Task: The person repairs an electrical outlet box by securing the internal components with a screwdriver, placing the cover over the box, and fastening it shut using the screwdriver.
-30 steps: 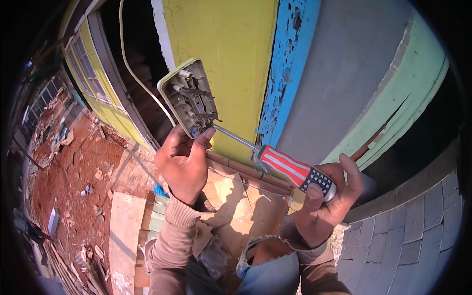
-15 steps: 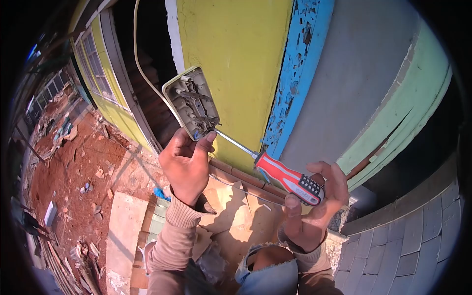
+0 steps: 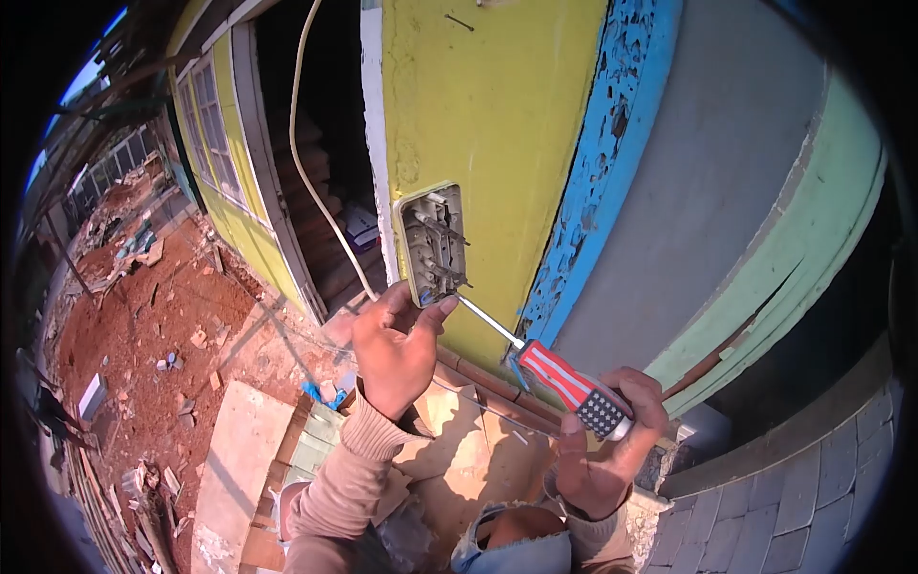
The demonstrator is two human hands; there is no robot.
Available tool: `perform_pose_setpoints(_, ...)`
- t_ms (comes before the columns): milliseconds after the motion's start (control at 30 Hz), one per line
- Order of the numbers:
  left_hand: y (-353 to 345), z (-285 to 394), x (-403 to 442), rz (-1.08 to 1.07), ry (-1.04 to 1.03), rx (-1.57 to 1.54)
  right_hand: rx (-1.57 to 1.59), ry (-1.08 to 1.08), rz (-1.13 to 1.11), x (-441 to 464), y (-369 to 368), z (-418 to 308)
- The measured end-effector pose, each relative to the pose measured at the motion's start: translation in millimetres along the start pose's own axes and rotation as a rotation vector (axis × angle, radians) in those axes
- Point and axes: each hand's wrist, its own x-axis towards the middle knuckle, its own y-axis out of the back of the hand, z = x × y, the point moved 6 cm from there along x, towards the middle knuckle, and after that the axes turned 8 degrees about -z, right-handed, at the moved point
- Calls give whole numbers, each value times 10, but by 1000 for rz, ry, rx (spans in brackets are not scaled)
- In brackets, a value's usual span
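The left hand (image 3: pixel 397 362) pinches the low end of a plastic case (image 3: pixel 437 241) between thumb and fingers, with the yellow wall (image 3: pixel 502 124) behind it and the case's hollow side showing. The right hand (image 3: pixel 612 464) has its fingers curled loosely around the end of a screwdriver (image 3: pixel 564 381), whose metal rod points up and left to the case, close by the left thumb. I can't tell just what the tip touches. The case looks light and stiff to me, and its thin side might crack if squeezed hard, so the rim seems best to hold. The screwdriver's fat handle looks easy to grip. A pale cord (image 3: pixel 304 167) hangs down to the left hand. Farther right stands a peeling blue post (image 3: pixel 612 153); far left lies red dirt (image 3: pixel 143 316).
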Motion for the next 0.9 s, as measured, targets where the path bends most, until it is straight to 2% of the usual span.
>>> perform_pose_setpoints(33, -11, -11, -4, 5, -2, -1, -44, 50, -16, 7, 2, -34)
perform_pose_setpoints(100, -58, -15, -5, 7, -27, -62, -91, -78, -94, -20, 7, -41)
perform_pose_setpoints(133, -64, -21, -9, 8, -31, -60, -89, -76, -91, -49, -9, -66)
perform_pose_setpoints(200, -71, -21, -9, 13, -46, -2, 184, -439, 23, -164, -12, 114)
perform_pose_setpoints(333, -39, -13, 3, 6, -71, 21, 128, -356, 16, -146, -30, 109)
perform_pose_setpoints(367, -31, 20, -2, 4, -55, 23, 114, -203, 61, -73, -25, 65)
perform_pose_setpoints(433, -41, 24, 0, 5, -45, 20, 97, -41, 106, -27, -7, -7)
perform_pose_setpoints(500, -49, -31, -12, 9, -23, 10, 185, -180, 55, -68, -31, 37)
perform_pose_setpoints(533, -45, -9, -10, 17, -25, 7, 185, -174, 50, -68, 2, 39)
perform_pose_setpoints(600, -20, 60, -24, 51, -25, 123, -24, -201, -63, -58, 51, 65)
perform_pose_setpoints(633, 13, 39, -18, 61, -21, 121, 41, -249, 45, -89, 94, 65)
perform_pose_setpoints(667, 49, -18, -1, 51, 23, 107, 43, -246, 36, -133, 139, 82)
perform_pose_setpoints(733, 112, -101, 42, 50, 72, 88, 50, -156, 205, -216, 420, 119)
perform_pose_setpoints(767, 154, -69, 79, 65, -17, 64, 52, -153, 197, -184, 469, 108)
perform_pose_setpoints(800, 187, -18, 87, 81, -104, 40, 290, -178, 222, -149, 533, 105)
perform_pose_setpoints(833, 181, 49, 57, 78, -25, 21, 525, -205, 244, -123, 566, 101)
perform_pose_setpoints(900, 135, 114, 16, 78, -46, 70, 510, -249, 172, -53, 464, -11)
